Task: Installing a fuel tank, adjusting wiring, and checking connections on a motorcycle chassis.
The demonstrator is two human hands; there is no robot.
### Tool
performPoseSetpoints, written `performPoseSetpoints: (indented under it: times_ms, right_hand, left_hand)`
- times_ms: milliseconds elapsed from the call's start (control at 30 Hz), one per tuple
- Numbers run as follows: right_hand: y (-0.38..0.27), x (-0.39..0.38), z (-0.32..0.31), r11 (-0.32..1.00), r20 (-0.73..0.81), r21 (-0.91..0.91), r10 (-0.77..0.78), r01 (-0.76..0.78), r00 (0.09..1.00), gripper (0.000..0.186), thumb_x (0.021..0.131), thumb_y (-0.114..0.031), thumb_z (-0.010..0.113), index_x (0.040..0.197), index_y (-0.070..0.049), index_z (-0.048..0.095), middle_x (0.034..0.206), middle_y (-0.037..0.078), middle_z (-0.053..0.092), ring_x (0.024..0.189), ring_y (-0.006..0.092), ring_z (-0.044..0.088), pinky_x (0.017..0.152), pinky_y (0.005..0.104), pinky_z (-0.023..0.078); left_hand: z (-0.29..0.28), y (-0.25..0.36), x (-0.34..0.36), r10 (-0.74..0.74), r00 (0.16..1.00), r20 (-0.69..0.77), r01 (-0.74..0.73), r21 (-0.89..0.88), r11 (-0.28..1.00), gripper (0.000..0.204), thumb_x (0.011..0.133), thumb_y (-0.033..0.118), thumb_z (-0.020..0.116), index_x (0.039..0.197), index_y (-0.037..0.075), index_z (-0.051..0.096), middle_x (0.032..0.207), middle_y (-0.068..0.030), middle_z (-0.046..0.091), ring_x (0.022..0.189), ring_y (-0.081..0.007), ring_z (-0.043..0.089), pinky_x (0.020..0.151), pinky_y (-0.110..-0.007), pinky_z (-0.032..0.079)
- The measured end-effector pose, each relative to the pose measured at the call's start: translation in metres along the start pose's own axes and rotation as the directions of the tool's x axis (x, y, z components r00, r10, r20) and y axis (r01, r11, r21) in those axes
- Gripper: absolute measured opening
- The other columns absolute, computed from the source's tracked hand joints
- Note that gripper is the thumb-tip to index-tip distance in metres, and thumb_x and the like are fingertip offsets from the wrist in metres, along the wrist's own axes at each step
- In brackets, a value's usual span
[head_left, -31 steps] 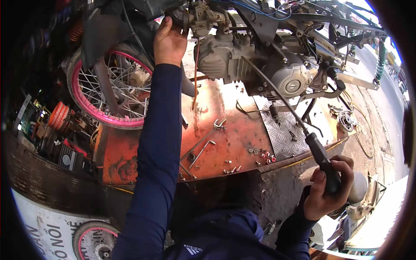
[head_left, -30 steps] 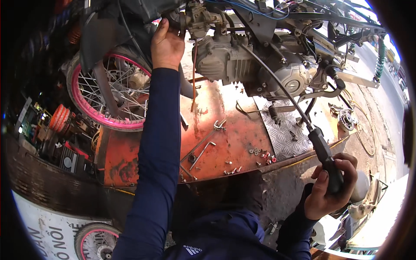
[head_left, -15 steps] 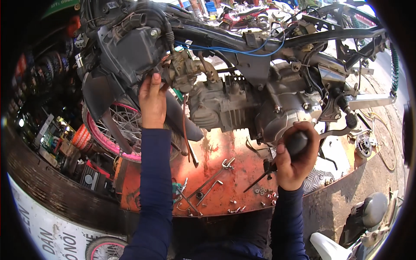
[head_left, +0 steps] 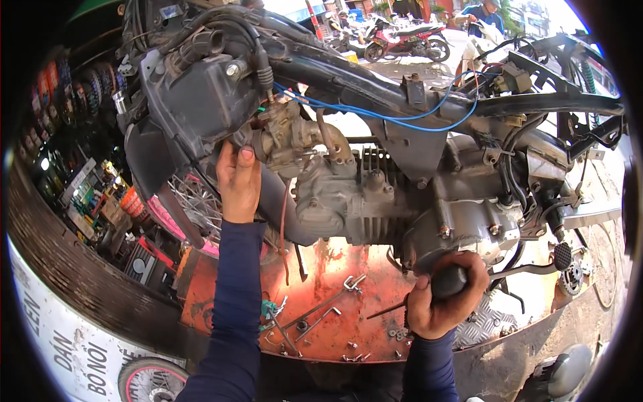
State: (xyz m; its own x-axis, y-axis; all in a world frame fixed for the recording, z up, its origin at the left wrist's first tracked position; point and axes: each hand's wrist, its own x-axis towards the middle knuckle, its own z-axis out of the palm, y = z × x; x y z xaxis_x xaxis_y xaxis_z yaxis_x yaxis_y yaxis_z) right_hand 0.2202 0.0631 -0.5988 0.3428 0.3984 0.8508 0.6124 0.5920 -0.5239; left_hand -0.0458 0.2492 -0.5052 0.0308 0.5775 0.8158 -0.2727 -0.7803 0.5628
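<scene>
My left hand [head_left: 240,184] reaches up to the lower corner of the black air filter box [head_left: 201,100], beside the carburettor [head_left: 280,130]. Its fingertips are pressed together there; the part they pinch is hidden. My right hand [head_left: 442,303] is wrapped round a tool with a rounded black end [head_left: 449,281]. A thin dark shaft sticks out leftward from this fist, over the bench; the tool's exact kind cannot be made out. The fist is just below the motorcycle engine [head_left: 395,201], whose round side cover lies behind it.
An orange-red metal bench [head_left: 228,295] under the engine bears an L-shaped wrench [head_left: 318,321] and several small bolts and nuts. Blue wires [head_left: 402,124] hang along the frame. A foot lever [head_left: 536,266] juts out at right. Beyond are a red motorbike [head_left: 408,41] and a person [head_left: 483,20].
The view has shifted, so the engine appears lower and the street shows more. My right hand has turned with the tool, its shaft now lying flatter. My left hand stays by the carburettor.
</scene>
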Motion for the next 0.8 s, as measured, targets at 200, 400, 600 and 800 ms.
performPoseSetpoints:
  times_ms: [200, 400, 600, 800]
  right_hand:
    - [-0.044, 0.036, 0.002, 0.896, -0.113, 0.293, 0.380, -0.335, 0.918, 0.038, 0.087, -0.010, 0.064, 0.119, -0.001, 0.047, 0.092, 0.006, 0.055, 0.083, 0.0136, 0.052, 0.078, 0.0265, 0.042]
    - [-0.137, 0.016, -0.043, 0.958, -0.292, 0.235, -0.091, 0.164, 0.952, 0.063, 0.081, -0.023, 0.077, 0.121, -0.006, 0.032, 0.088, 0.020, 0.061, 0.074, 0.0205, 0.058, 0.069, 0.0290, 0.047]
    - [-0.171, 0.015, -0.011, 0.874, -0.170, 0.129, -0.446, 0.468, 0.879, 0.058, 0.084, -0.009, 0.072, 0.123, -0.010, 0.030, 0.099, 0.027, 0.061, 0.087, 0.0276, 0.062, 0.077, 0.0384, 0.054]
    - [-0.174, 0.029, 0.022, 0.865, -0.124, 0.236, -0.425, 0.443, 0.897, 0.058, 0.079, 0.010, 0.069, 0.112, -0.009, 0.025, 0.102, 0.029, 0.060, 0.091, 0.0278, 0.065, 0.079, 0.0369, 0.057]
  left_hand:
    - [-0.018, 0.002, 0.004, -0.113, 0.994, -0.011, 0.113, 0.035, 0.993, 0.052, 0.088, 0.035, 0.071, 0.123, 0.001, 0.052, 0.104, -0.0021, 0.060, 0.085, -0.0089, 0.055, 0.076, -0.022, 0.045]
    - [-0.011, 0.014, 0.005, -0.150, 0.975, 0.163, 0.157, -0.033, 0.987, 0.048, 0.085, 0.024, 0.075, 0.121, 0.001, 0.051, 0.104, -0.0050, 0.063, 0.093, -0.0120, 0.061, 0.084, -0.028, 0.050]
    - [-0.019, 0.015, 0.002, -0.232, 0.930, 0.285, 0.257, -0.055, 0.965, 0.053, 0.076, 0.011, 0.080, 0.121, 0.001, 0.053, 0.103, -0.0077, 0.065, 0.095, -0.0135, 0.062, 0.086, -0.029, 0.050]
    - [-0.021, 0.003, 0.004, -0.182, 0.933, 0.310, 0.212, -0.066, 0.975, 0.045, 0.076, 0.006, 0.079, 0.115, 0.000, 0.058, 0.100, -0.0058, 0.067, 0.091, -0.0137, 0.062, 0.084, -0.029, 0.050]
